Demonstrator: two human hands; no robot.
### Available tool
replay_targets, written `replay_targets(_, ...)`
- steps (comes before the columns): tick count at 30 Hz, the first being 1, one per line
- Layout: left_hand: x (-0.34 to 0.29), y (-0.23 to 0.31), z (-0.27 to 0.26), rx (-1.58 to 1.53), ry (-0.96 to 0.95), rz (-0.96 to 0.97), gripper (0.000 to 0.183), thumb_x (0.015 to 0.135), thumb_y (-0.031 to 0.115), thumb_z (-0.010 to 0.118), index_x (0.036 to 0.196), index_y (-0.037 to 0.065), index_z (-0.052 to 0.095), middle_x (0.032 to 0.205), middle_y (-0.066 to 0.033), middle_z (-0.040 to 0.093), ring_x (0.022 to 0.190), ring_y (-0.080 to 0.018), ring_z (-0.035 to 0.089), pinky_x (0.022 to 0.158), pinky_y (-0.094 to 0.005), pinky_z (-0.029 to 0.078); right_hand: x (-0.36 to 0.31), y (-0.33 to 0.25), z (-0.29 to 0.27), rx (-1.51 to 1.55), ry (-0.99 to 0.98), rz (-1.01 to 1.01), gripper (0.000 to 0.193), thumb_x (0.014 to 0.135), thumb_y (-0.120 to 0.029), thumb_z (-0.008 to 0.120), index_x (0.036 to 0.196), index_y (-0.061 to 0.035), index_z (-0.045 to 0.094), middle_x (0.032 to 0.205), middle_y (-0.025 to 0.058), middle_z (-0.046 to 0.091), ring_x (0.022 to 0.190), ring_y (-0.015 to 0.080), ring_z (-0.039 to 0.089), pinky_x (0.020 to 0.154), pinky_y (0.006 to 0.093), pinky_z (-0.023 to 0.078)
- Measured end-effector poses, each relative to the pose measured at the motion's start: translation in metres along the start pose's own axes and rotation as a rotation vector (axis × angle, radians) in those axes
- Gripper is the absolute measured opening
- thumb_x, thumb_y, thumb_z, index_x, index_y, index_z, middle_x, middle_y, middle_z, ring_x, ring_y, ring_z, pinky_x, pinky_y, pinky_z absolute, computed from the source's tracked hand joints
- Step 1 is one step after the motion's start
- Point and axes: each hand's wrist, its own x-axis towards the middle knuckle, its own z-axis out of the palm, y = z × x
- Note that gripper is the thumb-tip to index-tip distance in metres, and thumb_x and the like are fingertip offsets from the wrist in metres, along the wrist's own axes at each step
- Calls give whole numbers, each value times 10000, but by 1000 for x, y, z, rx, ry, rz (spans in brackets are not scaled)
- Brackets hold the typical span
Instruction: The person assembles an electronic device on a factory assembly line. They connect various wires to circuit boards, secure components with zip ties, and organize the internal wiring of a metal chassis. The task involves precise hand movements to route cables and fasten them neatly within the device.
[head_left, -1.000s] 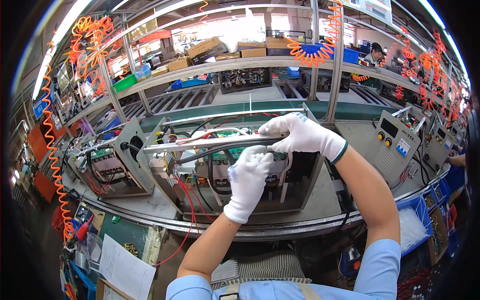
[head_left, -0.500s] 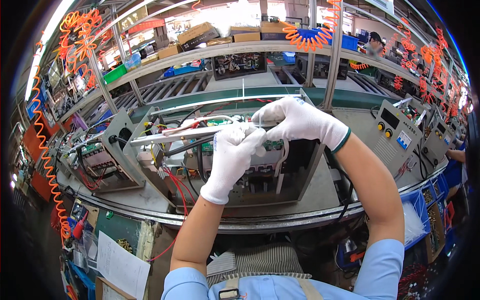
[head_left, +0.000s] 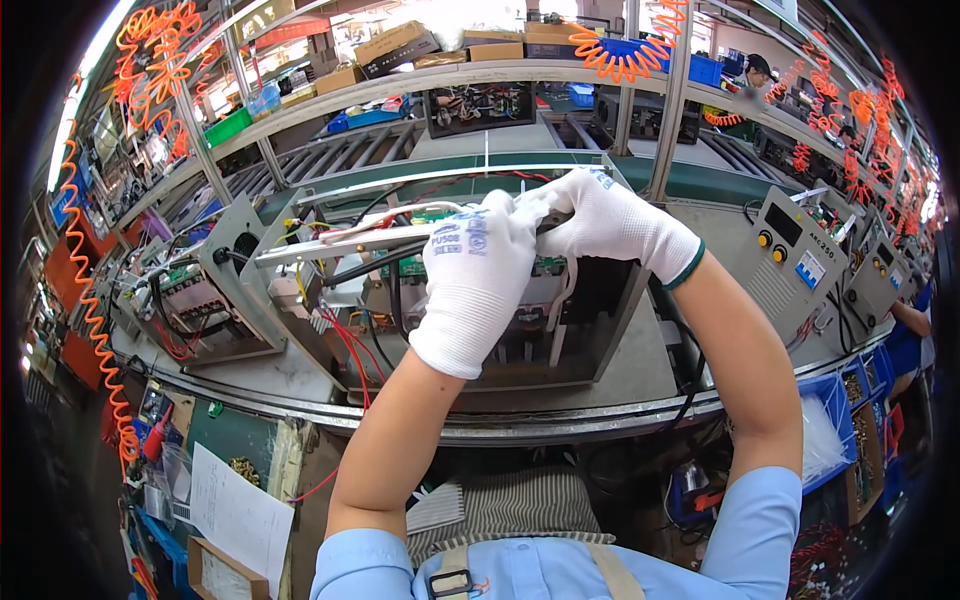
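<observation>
An open metal-framed machine chassis [head_left: 610, 350] with circuit boards and wiring stands on the bench in front of me. At its upper bar, my left hand [head_left: 478, 275] and my right hand [head_left: 610, 228], both in white knit gloves, meet with fingers closed. A thin white strip like a cable tie [head_left: 522, 186] pokes up between them; the fingers hide most of it. Close by my left hand runs a thick black cable [head_left: 375, 266]. Red wires [head_left: 350, 340] hang down at the chassis's left side. A white cable [head_left: 563, 295] drops below my right hand.
Another opened unit [head_left: 200, 300] stands to the left, and a grey-panelled machine [head_left: 795, 255] to the right. Blue bins [head_left: 825, 425] with white strips and small parts sit at the lower right. Orange coiled hoses [head_left: 625, 55] hang overhead. A paper sheet [head_left: 240, 515] lies lower left.
My left hand has moved up and right, its back turned more into view, and now presses against the right hand's fingers. The right hand has shifted only slightly.
</observation>
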Motion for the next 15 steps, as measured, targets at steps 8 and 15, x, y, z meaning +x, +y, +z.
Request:
replay_targets(8,-2,-6,2,-295,143,93,208,897,228,658,935,25,631,802,-93,613,755,-241,626,680,-359,500,-1,-8,-2,99,-23,83,292,794,-109,753,1066,-12,708,1044,77,724,878,81,600,826,259,501)
replay_targets(15,-49,-14,-1,-1042,-110,-138,62,928,53,604,897,6,629,901,-37,647,833,-83,573,804,-250,476,-1,-10,-5,246,-60,142,526,764,-59,796,1239,68,607,1174,122,682,1090,137,610,979,283,477)
